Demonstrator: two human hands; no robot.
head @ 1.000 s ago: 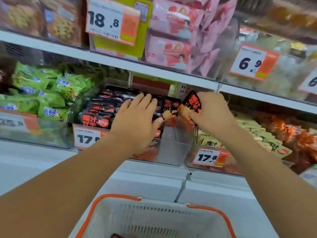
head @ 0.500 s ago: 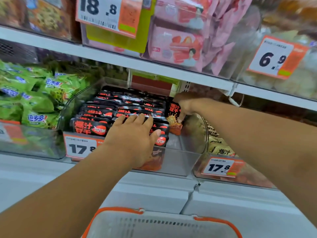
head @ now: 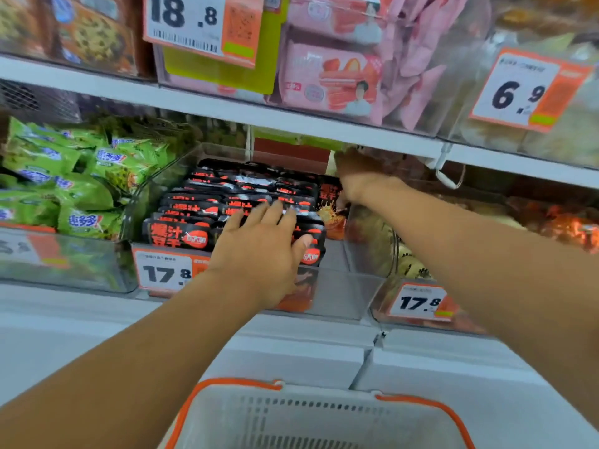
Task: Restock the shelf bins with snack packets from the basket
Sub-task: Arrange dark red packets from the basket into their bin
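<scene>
Left hand (head: 262, 251): being laid flat, fingers straight, on the black packets (head: 194, 218) in the clear bin (head: 340, 286)
Right hand (head: 351, 171): grip is not being shown clearly, cannot tell, beside an upright packet (head: 330, 205)

1. Two hands: left (head: 259, 251), right (head: 356, 176).
2. One basket (head: 227, 413).
3. Four price tags: 18.8 (head: 201, 24), 6.9 (head: 525, 92), and two reading 17.8 (head: 165, 273) (head: 421, 301).
4. Black packets (head: 227, 202): many, too overlapped to count.
</scene>
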